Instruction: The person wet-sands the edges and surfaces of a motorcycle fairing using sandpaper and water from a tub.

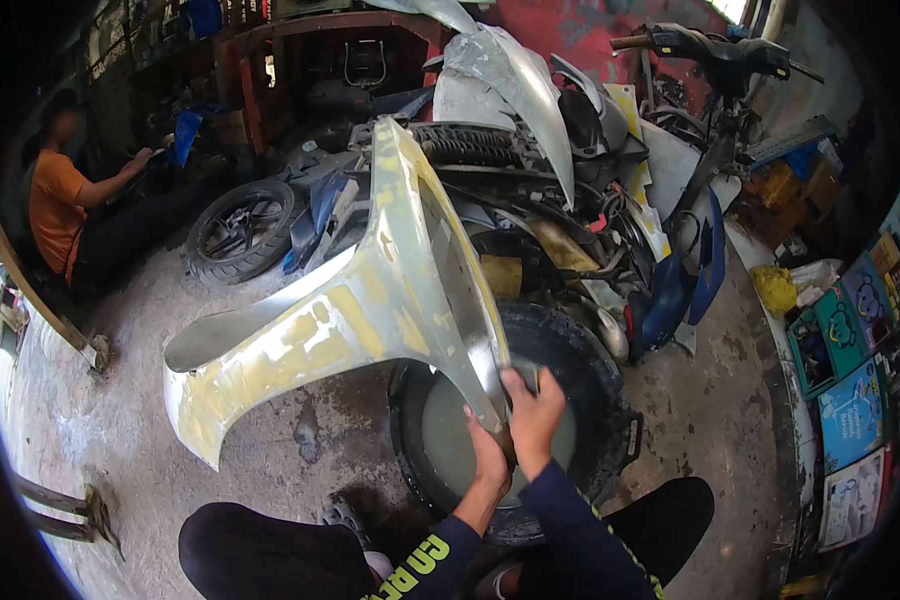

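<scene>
"Dark sleeves come closest, leading up to the left hand and the right hand. What's biggest past them?"

"That heap of motorbike parts, well beyond both hands."

"And the piece being held?"

"It's a forked panel, patchy yellow over silver-grey. Its narrow lower end is at the hands, and the rest spreads out beyond and to the left of them."

"Which way does it point?"

"Its long open side runs from the hands outward and slightly left, up to a tip well beyond them. Take that as the long axis. From partway along, a broad wing swings left and back toward the person, ending well to the left of the left hand."

"Under the hands?"

"A round black tub with cloudy liquid in it."

"Farther left?"

"A spoked wheel, beyond the left hand on that side."

"How's the grip?"

"Left is closed around the narrow end; right pinches its edge, thumb uppermost. I can't tell whether something small is tucked under that thumb."

"Anything smaller?"

"Yes, a yellow bag, well to the right of the right hand."
</scene>
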Demonstrator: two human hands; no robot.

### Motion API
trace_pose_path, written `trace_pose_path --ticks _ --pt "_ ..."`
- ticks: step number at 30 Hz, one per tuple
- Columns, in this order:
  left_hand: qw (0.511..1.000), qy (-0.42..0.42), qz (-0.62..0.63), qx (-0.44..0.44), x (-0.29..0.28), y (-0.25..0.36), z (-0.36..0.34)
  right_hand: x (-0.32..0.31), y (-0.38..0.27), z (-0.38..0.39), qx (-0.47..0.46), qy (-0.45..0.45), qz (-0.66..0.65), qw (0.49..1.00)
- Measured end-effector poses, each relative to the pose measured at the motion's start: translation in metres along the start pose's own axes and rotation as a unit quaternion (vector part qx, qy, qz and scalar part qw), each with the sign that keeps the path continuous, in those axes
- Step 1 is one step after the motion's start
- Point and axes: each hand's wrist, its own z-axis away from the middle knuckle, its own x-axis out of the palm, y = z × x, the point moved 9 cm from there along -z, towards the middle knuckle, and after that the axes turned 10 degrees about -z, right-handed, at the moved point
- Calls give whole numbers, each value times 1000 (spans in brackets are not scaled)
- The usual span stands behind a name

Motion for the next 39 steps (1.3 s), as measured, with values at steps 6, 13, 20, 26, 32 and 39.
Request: trace_pose_path --ticks 6,13,20,26,32,39 --pt "1000 7 3 -23 7 -1 5 19 -6 -37 0 3 -32 999" --pt "1000 -24 -1 9 5 6 7 -2 -3 7 14 10 2 1000" --pt "1000 7 12 -29 0 3 6 13 -4 -10 -3 -28 13 1000" --pt "1000 18 -5 -10 12 13 15 16 -11 -28 -21 -19 25 999" --pt "1000 -4 -3 4 4 16 10 -4 11 14 13 -13 21 1000" --pt "999 34 -3 -16 -7 -1 5 25 -10 -34 21 -10 -13 1000"
